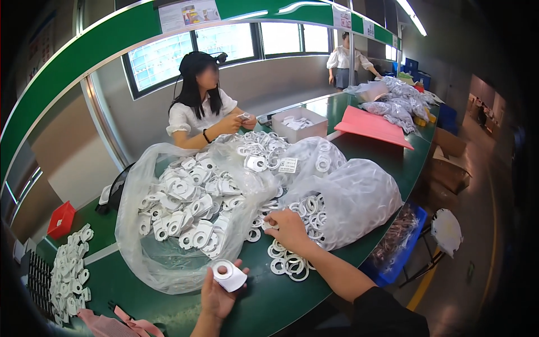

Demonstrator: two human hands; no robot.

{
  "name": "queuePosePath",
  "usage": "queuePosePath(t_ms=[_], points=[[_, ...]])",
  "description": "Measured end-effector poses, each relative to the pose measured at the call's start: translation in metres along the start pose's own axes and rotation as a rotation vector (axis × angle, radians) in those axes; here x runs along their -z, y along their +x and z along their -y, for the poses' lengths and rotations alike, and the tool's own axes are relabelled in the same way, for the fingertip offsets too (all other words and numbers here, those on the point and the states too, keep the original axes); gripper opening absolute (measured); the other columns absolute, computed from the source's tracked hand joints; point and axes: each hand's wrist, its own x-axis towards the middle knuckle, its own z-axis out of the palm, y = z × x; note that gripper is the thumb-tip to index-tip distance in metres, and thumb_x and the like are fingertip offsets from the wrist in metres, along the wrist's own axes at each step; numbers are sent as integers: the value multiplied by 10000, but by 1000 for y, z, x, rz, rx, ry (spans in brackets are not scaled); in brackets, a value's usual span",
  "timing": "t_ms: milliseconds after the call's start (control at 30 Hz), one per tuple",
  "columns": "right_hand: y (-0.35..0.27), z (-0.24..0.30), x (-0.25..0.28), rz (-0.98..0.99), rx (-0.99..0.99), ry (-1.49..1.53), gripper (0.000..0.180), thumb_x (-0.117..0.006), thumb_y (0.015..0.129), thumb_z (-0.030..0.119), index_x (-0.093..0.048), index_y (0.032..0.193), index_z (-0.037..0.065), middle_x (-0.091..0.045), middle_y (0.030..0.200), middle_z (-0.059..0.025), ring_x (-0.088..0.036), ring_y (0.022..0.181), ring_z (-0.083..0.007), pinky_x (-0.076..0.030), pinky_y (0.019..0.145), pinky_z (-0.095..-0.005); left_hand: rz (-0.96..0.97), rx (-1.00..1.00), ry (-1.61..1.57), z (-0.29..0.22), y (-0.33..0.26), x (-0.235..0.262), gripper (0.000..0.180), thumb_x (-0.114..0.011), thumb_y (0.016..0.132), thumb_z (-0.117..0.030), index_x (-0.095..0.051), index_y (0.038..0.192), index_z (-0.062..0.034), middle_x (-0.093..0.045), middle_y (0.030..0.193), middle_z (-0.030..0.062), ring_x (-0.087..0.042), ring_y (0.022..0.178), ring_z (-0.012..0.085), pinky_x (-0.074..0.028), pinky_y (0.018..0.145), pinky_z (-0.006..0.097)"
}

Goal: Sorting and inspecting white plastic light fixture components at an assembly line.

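Pink folder point(373, 126); cardboard box point(300, 124); red bin point(60, 219); blue crate point(396, 241)

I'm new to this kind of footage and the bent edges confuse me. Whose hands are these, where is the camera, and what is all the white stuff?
The camera sits on a person's head and looks down; its wide lens bends straight edges. The two forearms from the bottom edge are that person's own. The left hand holds a white part with a round hole. The right hand reaches into white rings lying on the green table. Clear plastic bags full of similar white parts lie open ahead. Across the table a co-worker handles a small part, beside a grey box.
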Motion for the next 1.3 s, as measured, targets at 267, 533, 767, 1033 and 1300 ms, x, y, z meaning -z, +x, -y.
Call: queuePosePath(t_ms=[267, 533, 767, 1033, 1300], points=[[9, 24, 15, -201, 109, 212, 180, -658, 751, 107, -655, 915, 32, -625, 776, -82, -554, 718, -226, -430, 679, -329, 50, 89, 163, 9, -1, 1, 561, -343, 909, -512, -396, 1254, -74, -451, 1280, 196, -527, 1052, 374, -486, 701, 393], [-26, 59, -15, 392, 313, 652, 184, -595, 827, 103, -650, 994, 49, -595, 831, -68, -540, 817, -174, -441, 691, -283, 113, 66, 346, 13, -3, -11, 434, -396, 945, -309, -301, 1296, -71, -527, 1123, 136, -587, 980, 321, -523, 637, 319], [-10, 44, -5, 54, 200, 446, 182, -630, 763, 51, -646, 944, 52, -594, 911, -106, -562, 857, -249, -463, 719, -314, -15, 80, 262, 7, -2, -6, 335, -382, 951, -259, -363, 1204, -40, -541, 1141, 194, -619, 884, 304, -510, 578, 316], [6, -9, 20, 207, 232, -233, 207, -631, 696, 19, -666, 889, 85, -560, 913, -60, -485, 942, -248, -426, 805, -331, -83, 67, 378, 7, -2, -7, 327, -421, 940, -251, -376, 1186, -39, -572, 1079, 217, -633, 845, 289, -488, 531, 287], [19, -11, 36, -9, 116, 78, 139, -640, 720, 52, -630, 859, 40, -570, 832, -74, -511, 864, -257, -417, 767, -342, -16, 66, 220, 4, -2, -6, 330, -422, 936, -207, -353, 1209, -34, -564, 1092, 231, -619, 897, 284, -498, 587, 285]])
